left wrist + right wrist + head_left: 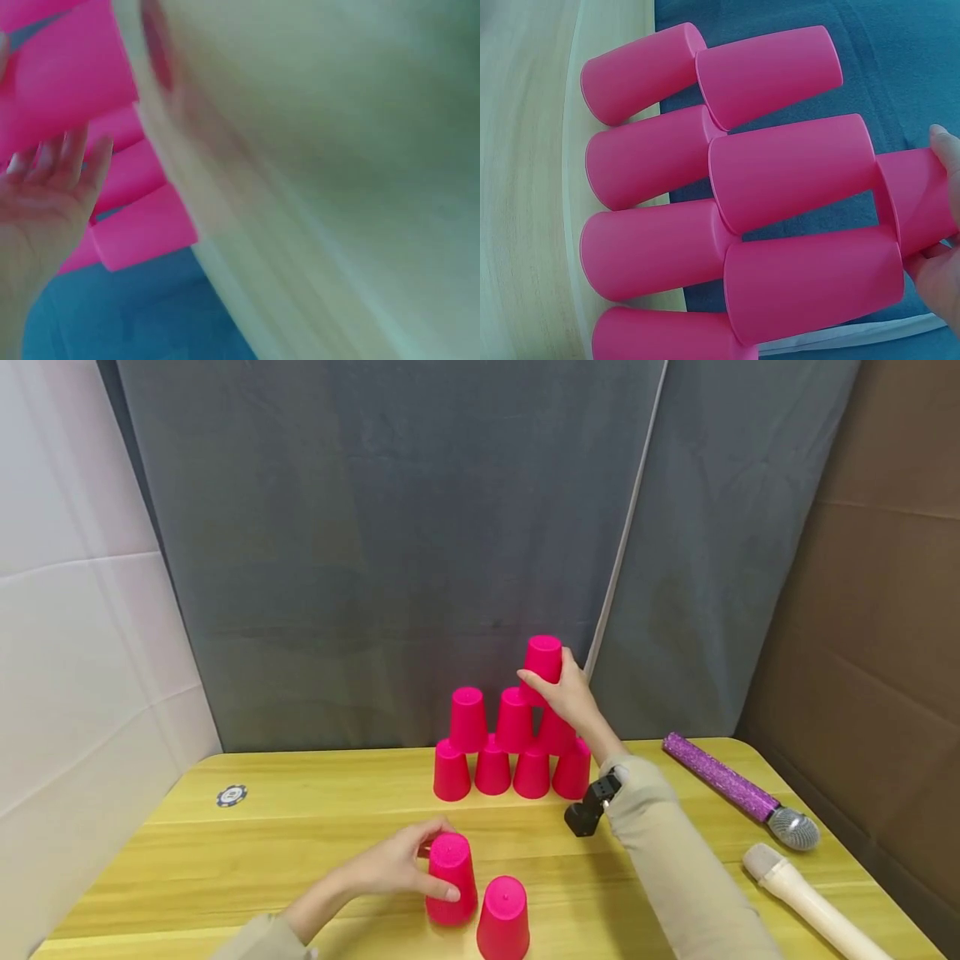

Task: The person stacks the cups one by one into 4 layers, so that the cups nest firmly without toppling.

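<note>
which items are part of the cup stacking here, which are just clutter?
In use: cup pyramid; top cup held by right hand; front cup held by left hand; spare cup.

Lying about: purple microphone; cream microphone; poker chip.

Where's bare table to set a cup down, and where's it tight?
Free: the left side between the chip, the pyramid and the left hand; also the strip between the pyramid and the two near cups. Tight: right side, with the right hand and its arm at the pyramid, plus two microphones.
</note>
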